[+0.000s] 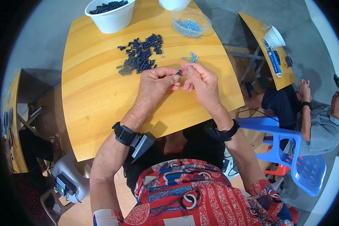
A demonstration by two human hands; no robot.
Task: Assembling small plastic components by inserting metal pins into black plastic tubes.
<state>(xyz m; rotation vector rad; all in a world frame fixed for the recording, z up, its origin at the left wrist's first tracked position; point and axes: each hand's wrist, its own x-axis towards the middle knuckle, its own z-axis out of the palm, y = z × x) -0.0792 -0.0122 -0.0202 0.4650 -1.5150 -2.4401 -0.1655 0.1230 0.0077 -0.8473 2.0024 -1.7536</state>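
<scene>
- The small dark plastic piece [179, 72] is pinched between the two hands, just above the middle of the wooden table [94, 98]. It is tiny, dark blue-black and stubby. I cannot tell its exact shape.
- The left hand [154, 83] pinches the piece with thumb and first finger. The right hand [201, 81] has its fingertips closed right beside it, at 3 o'clock. It may hold a little screw, but that is too small to see.
- I think the piece could slip out, because it is so small and only fingertips hold it. It might then roll off the table edge.
- I think the hands could also bump the little silver screws [192, 57] lying loose at 1 o'clock and scatter them.
- A pile of dark pieces [141, 56] lies at 11 o'clock from the hands.
- Farther up, a clear bowl of silver screws [190, 22] sits at 12 o'clock.
- A white bowl of dark pieces [110, 15] sits far off at 11 o'clock.
- Another person [312, 116] sits on a blue chair [290, 150] at 3 o'clock.
</scene>
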